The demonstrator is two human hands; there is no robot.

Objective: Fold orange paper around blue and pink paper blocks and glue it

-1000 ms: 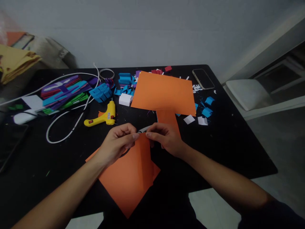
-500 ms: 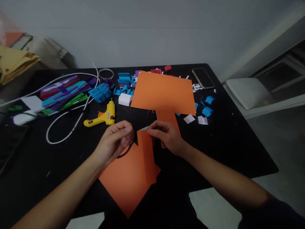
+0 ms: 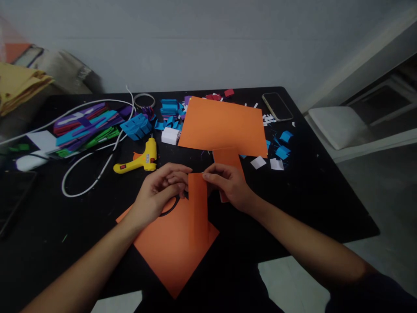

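Note:
Between thumb and fingertips, my right hand (image 3: 230,184) pinches the top right corner of a folded orange paper strip (image 3: 198,208), which stands roughly upright. My left hand (image 3: 164,189) is open at the strip's left edge, its thumb and fingers apart; whether a fingertip touches the paper I cannot tell. Under both lies a larger orange sheet (image 3: 176,256), turned cornerwise at the table's near edge. A dark curved loop, like a scissors handle (image 3: 170,211), shows below my left hand, its rest hidden. Behind my right hand lies another orange paper piece (image 3: 228,157).
A wide orange sheet (image 3: 224,126) covers scraps at the back. On the left are a yellow glue gun (image 3: 140,161), a looped white cable (image 3: 67,174) and bundled coloured paper strips (image 3: 87,126). White squares (image 3: 258,162), blue pieces (image 3: 282,151) and a phone (image 3: 277,107) lie right.
My left hand has opened from closed fingers and moved right to the strip's edge. The strip has turned to face me more squarely; my right hand still pinches its corner.

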